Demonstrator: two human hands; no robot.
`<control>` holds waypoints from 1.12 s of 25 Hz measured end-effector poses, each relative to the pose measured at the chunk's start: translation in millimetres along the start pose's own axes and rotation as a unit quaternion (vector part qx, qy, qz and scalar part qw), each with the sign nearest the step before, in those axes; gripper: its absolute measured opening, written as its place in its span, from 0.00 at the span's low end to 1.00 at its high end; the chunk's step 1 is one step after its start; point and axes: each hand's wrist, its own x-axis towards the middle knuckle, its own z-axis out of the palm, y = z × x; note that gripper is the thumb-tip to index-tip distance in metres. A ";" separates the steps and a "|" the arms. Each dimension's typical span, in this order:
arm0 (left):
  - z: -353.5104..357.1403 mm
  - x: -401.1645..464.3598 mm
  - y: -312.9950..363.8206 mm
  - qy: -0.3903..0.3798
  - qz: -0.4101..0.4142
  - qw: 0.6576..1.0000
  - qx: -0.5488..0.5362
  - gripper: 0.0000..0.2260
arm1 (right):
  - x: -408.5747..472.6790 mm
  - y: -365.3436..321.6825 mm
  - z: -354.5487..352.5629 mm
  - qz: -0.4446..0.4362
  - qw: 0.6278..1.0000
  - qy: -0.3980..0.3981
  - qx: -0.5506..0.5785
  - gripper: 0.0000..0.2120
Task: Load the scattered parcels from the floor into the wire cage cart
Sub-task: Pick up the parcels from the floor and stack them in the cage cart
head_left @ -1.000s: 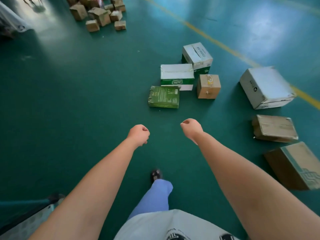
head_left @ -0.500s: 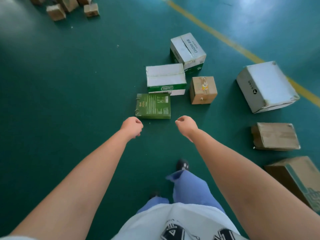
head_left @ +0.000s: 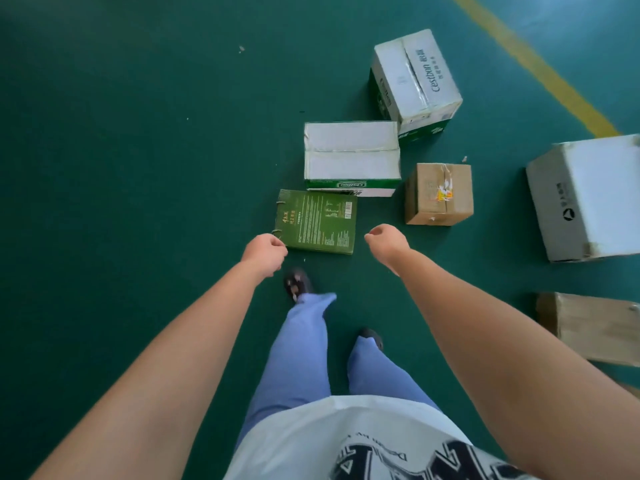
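Person stands on green floor (head_left: 138, 168), both arms stretched forward and down. Left hand (head_left: 264, 250) fingers curled, holding nothing, at the near left corner of flat green box (head_left: 317, 221); contact unclear. Right hand (head_left: 386, 242) fingers loosely curled, holding nothing, just right of that box, not touching. All parcels lie on the floor, all closed, contents not visible. White-and-green carton (head_left: 351, 157) sits just beyond the green box, touching or nearly so. Second white carton (head_left: 415, 77), printed "Cestbon", is angled at its far right corner. Small brown taped box (head_left: 438, 194) is beside the first carton. Large white box (head_left: 588, 199) farther right; brown flat carton (head_left: 595, 327) at right edge. Yellow line (head_left: 540, 64) crosses the floor top right. Cage cart not in view.
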 end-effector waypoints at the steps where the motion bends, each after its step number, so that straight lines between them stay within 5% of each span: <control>1: -4.3 22.4 6.8 -0.004 -0.004 1.000 0.000 0.05 | 19.7 -11.7 0.3 0.009 1.000 0.000 -0.001 0.18; 11: 11.1 290.7 7.6 -0.081 -0.070 0.992 0.067 0.06 | 271.5 -65.4 54.2 0.088 0.994 -0.021 -0.056 0.20; 23: 143.8 528.4 -90.3 -0.019 -0.180 0.983 0.008 0.33 | 504.4 53.7 196.8 0.175 0.980 -0.046 -0.079 0.39; 28: 174.0 568.7 -132.8 0.015 -0.210 0.978 -0.009 0.45 | 538.6 86.8 236.5 0.235 0.971 -0.028 0.039 0.45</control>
